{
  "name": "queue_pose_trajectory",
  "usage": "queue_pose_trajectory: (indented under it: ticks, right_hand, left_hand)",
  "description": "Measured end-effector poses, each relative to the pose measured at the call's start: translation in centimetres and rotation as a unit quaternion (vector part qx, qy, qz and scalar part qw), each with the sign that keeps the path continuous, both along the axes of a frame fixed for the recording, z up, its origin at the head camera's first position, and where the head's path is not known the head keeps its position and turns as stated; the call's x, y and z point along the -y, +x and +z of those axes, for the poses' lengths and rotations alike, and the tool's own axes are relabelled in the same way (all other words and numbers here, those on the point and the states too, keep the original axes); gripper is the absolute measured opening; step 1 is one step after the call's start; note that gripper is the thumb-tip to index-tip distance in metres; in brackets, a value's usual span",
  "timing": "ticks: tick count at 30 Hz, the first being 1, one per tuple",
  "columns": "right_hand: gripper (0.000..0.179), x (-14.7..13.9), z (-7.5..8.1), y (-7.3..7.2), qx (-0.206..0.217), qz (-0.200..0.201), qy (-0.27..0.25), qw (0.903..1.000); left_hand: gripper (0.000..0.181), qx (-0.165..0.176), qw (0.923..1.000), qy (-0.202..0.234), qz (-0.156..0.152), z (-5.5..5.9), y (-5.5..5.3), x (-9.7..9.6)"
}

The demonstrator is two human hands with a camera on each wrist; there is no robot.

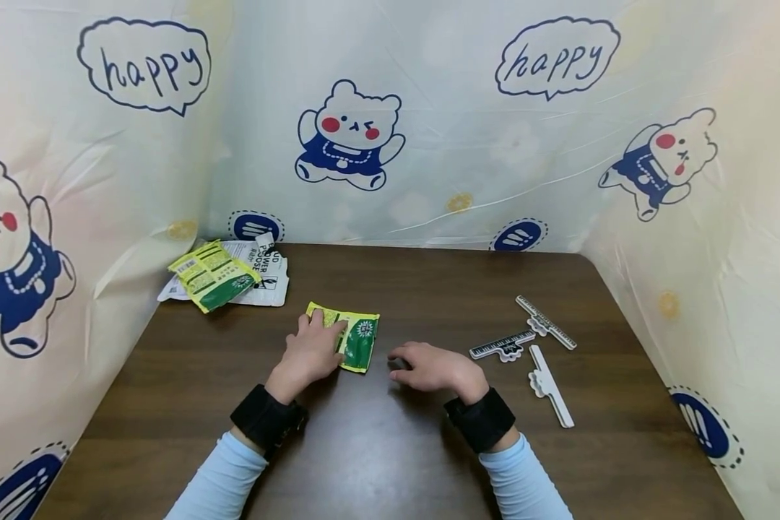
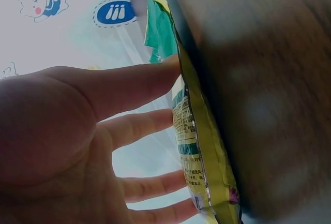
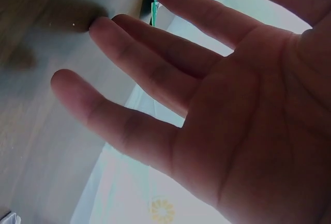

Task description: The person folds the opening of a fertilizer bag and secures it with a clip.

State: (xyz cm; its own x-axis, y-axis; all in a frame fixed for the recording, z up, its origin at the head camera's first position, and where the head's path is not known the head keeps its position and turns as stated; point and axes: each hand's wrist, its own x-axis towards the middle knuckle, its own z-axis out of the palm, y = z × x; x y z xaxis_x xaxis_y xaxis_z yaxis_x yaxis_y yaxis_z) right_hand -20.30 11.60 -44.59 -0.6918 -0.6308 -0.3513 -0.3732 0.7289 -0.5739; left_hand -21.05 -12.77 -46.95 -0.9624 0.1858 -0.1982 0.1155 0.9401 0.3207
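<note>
In the head view a yellow and green packet [image 1: 362, 343] lies near the middle of the table. My left hand [image 1: 312, 350] rests on its left part, thumb and fingertips touching the upper face. The left wrist view shows the packet [image 2: 199, 146] edge-on, with the thumb and extended fingers against its printed side. To the right of the packet, my right hand [image 1: 435, 368] hovers low over the tabletop, apart from it. Its fingers are spread and slightly bent in the right wrist view, and the palm [image 3: 258, 115] holds nothing.
At the back left, another yellow and green packet [image 1: 214, 278] lies on a white pouch [image 1: 273, 283]. On the right lie a black ruler clip [image 1: 502, 345], a ruler-marked clip [image 1: 549, 325] and a plain white clip [image 1: 551, 386]. Printed sheeting [image 1: 429, 144] walls the brown table [image 1: 390, 448].
</note>
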Motion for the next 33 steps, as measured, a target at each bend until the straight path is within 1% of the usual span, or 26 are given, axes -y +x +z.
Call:
queue_pose_trajectory:
  ticks: [4,8,12,15,20,27,33]
  right_hand:
    - [0.042,-0.2,0.0,-0.1,0.008,-0.002,-0.008,0.9999]
    - [0.043,-0.5,0.0,0.0,0.014,-0.014,-0.012,0.9997]
    - [0.044,-1.0,0.1,0.1,0.015,-0.025,-0.015,0.9995]
    - [0.044,-1.4,0.2,0.1,0.014,-0.038,-0.014,0.9991]
    - [0.044,-2.4,0.5,-0.3,0.008,-0.055,-0.013,0.9983]
    - [0.045,-3.0,0.7,-0.8,0.001,-0.053,-0.012,0.9985]
    - [0.045,-3.4,0.8,-1.2,-0.004,-0.063,-0.023,0.9977]
  left_hand:
    - [0.066,-0.001,1.0000,-0.001,-0.002,-0.1,0.1,-0.3]
    - [0.066,-0.005,0.9999,-0.003,-0.010,-0.3,0.2,-0.8]
    - [0.066,-0.001,0.9998,-0.011,-0.014,-0.5,0.4,-1.2]
    - [0.065,-0.007,0.9996,-0.015,-0.021,-0.5,0.4,-1.4]
    - [0.063,-0.019,0.9993,-0.009,-0.032,-0.5,0.3,-2.2]
    - [0.063,-0.021,0.9990,-0.008,-0.039,-0.3,0.3,-3.4]
    - [0.062,-0.030,0.9985,-0.008,-0.046,-0.2,0.4,-4.5]
